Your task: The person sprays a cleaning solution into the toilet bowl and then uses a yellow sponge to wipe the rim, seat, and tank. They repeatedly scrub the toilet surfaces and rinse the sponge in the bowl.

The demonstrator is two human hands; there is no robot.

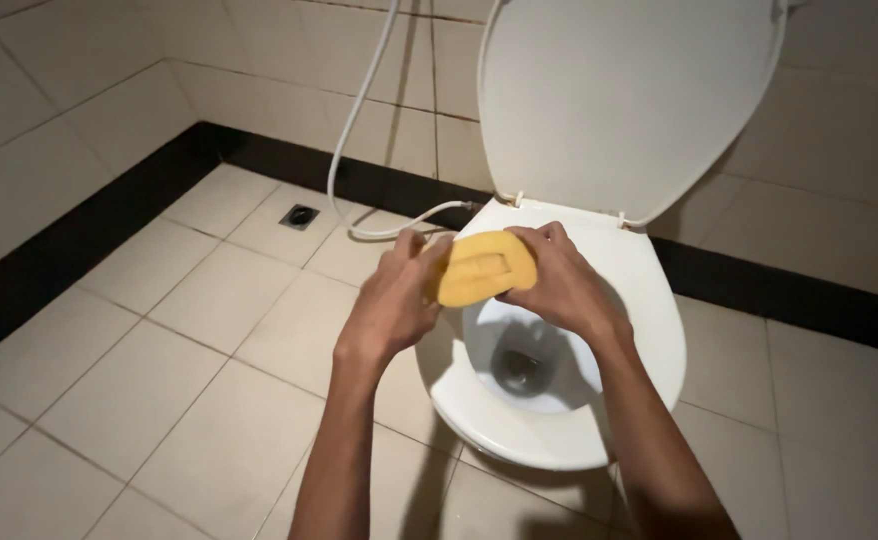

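While both forearms run out of the bottom edge so that elbows and body stay unseen, the left hand (396, 300) and right hand (556, 283) meet over a white ceramic toilet bowl (659, 330). Between the fingertips sits a soft yellow oval sponge (483, 266), pinched at each end, the left fingers curled on its left end and the right fingers folded over its right end; the thumbs are hidden behind it. Below the fingers the bowl holds a little water around a dark drain, partly masked by the right wrist. Beyond the fingers the white plastic lid (619, 100) stands raised, its top cut off. To their left, a white hose (344, 150) loops down the tiled wall, past a small floor drain (300, 216).
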